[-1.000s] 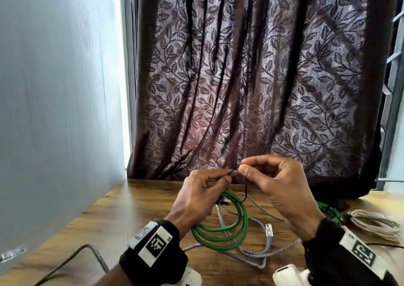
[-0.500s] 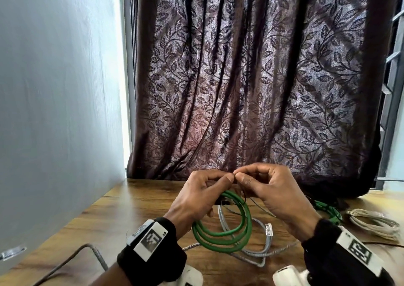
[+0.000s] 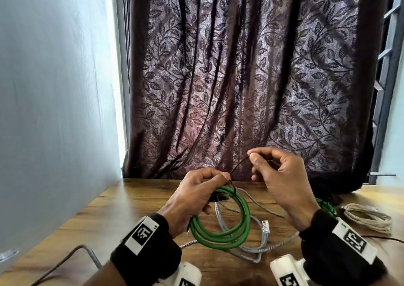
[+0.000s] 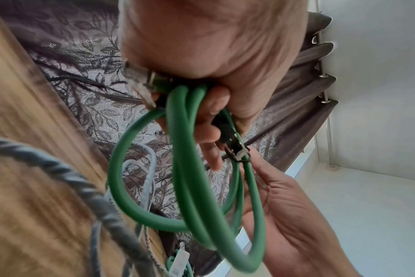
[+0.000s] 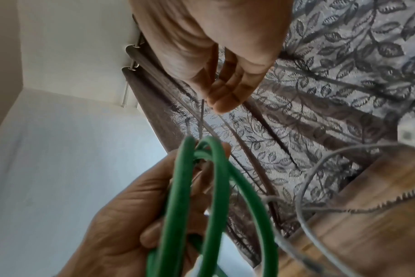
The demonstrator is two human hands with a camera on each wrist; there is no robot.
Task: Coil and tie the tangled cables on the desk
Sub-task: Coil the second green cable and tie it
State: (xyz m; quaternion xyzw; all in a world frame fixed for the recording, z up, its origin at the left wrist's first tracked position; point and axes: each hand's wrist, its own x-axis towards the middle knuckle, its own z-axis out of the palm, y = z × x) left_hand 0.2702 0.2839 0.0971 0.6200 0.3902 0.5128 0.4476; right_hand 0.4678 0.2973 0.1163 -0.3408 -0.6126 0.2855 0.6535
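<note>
A green cable coil (image 3: 220,231) hangs above the wooden desk (image 3: 122,209), gripped at its top by my left hand (image 3: 196,194). The curled fingers of that hand (image 4: 211,112) bunch the green loops (image 4: 185,168) together with their plugs. A thin dark tie (image 3: 239,164) is wrapped round the coil's top and runs up and right to my right hand (image 3: 277,176), which pinches its free end between thumb and fingertip. In the right wrist view the tie (image 5: 202,120) stretches taut from my right hand (image 5: 220,84) down to the green coil (image 5: 197,187).
A loose grey cable (image 3: 260,237) with a clear plug lies tangled on the desk under the coil. A braided grey cord (image 3: 72,255) runs off the near left. A beige coil (image 3: 367,218) and another green cable (image 3: 325,207) lie at the right. A dark curtain (image 3: 240,78) hangs behind.
My right hand has pulled away up and to the right, drawing the tie taut. The left hand kept its grip on the coil.
</note>
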